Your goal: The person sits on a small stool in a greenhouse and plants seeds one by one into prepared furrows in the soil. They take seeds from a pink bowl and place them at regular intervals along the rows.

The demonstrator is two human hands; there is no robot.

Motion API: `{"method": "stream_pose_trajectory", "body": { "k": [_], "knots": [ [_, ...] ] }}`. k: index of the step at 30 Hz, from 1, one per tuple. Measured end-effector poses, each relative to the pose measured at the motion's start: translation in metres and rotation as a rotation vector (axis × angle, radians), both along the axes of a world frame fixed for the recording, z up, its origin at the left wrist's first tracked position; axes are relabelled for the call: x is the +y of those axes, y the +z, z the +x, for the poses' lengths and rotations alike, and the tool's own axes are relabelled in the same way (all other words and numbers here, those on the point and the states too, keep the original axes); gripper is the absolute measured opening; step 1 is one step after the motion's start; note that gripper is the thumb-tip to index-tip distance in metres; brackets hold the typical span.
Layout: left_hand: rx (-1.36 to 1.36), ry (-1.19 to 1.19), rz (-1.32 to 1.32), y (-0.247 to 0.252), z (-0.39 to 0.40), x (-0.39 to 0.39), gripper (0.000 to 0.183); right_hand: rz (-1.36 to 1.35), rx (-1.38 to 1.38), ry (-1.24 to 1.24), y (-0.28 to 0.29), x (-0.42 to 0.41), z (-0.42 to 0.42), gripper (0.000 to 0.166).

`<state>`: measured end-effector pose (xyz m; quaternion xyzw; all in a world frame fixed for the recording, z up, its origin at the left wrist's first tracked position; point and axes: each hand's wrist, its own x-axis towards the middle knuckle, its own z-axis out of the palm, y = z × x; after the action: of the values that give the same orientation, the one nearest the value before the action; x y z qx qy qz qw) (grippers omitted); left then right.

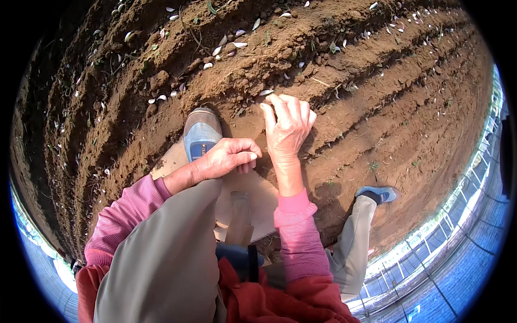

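My right hand (287, 125) is over the soil, its fingers bent and its thumb a little apart from the index finger. A pale garlic clove (265, 92) lies on the soil just beyond its fingertips. Whether anything sits under the curled fingers is hidden. Lower and to the left, my left hand (232, 156) is curled in front of my knee, thumb against the fingers. What it may hold cannot be seen. More garlic cloves (240, 45) lie along the furrow (194, 76) ahead.
My blue-grey shoe (203, 129) stands beside a flat tan board (262, 198) between my legs. The other shoe (377, 194) is on brown soil at the right. Ridged rows (404, 93) with scattered cloves curve away. Blue sheeting (464, 250) borders the plot.
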<state>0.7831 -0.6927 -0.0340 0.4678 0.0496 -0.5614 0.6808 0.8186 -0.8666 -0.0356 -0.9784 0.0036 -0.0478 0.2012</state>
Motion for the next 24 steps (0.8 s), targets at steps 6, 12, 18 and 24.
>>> {"method": "stream_pose_trajectory", "body": {
  "k": [6, 12, 18, 24],
  "knots": [
    [-0.023, -0.031, -0.014, -0.003, -0.001, -0.002, 0.020, -0.060, 0.008, 0.122, -0.012, -0.009, 0.017, 0.025],
    [0.004, -0.003, -0.027, 0.000, 0.002, 0.002, 0.019, -0.029, 0.058, 0.081, 0.011, -0.012, 0.022, 0.015],
    [0.007, 0.010, -0.042, -0.002, 0.000, 0.002, 0.019, -0.192, 0.059, 0.132, 0.005, -0.010, 0.041, 0.011],
    [0.013, 0.032, -0.062, -0.001, 0.001, 0.004, 0.020, -0.226, 0.050, 0.159, -0.010, -0.002, 0.043, 0.014]
  ]
}}
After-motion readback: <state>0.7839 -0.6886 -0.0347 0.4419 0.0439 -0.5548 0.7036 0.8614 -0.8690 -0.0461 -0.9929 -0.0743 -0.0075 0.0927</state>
